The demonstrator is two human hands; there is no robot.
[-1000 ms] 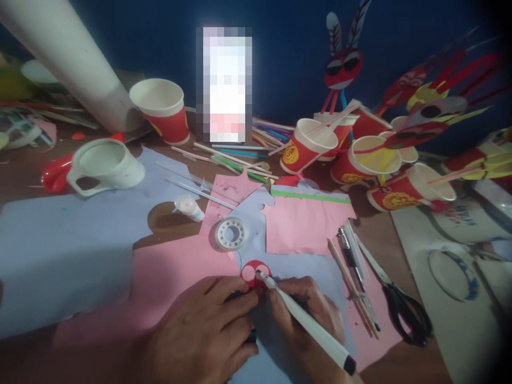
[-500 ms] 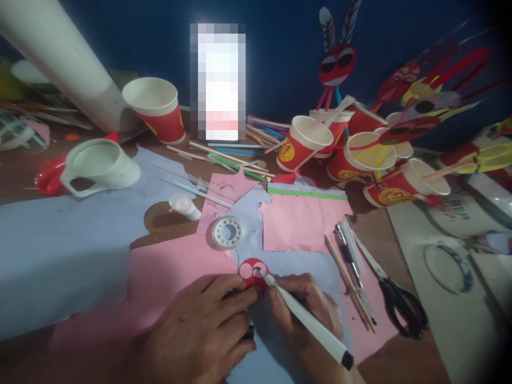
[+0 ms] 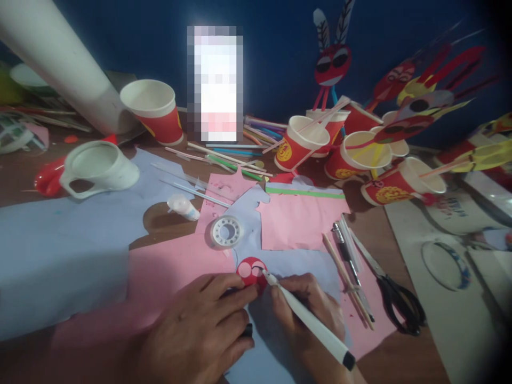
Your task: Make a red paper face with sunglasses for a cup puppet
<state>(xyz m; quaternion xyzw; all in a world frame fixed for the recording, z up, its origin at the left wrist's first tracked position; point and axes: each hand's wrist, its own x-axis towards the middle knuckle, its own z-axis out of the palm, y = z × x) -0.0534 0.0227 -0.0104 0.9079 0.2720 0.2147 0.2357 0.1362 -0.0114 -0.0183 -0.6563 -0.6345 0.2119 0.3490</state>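
Note:
A small red paper circle (image 3: pixel 251 282) with two pale pink round pieces lies on blue paper. The fingertips of my left hand (image 3: pixel 204 320) press on its lower edge and hold it. A black marker cap (image 3: pixel 248 329) is tucked between the lower fingers of that hand. My right hand (image 3: pixel 310 309) is closed round a white marker (image 3: pixel 316 322). The marker's tip touches the right pink piece, where a dark curved line shows. My left fingers cover the lower left part of the red circle.
A tape roll (image 3: pixel 226 231) and a small white bottle (image 3: pixel 183 207) lie beyond my hands. Black-handled scissors (image 3: pixel 400 304) and a pen (image 3: pixel 347 250) are at the right. Red paper cups (image 3: pixel 302 143), a white mug (image 3: pixel 102 168) and a bright, blurred-out screen (image 3: pixel 218 80) stand further back.
The marker tip has shifted slightly right along the upper part of the right pink piece, and the dark line there is longer. My left hand stays on the red circle.

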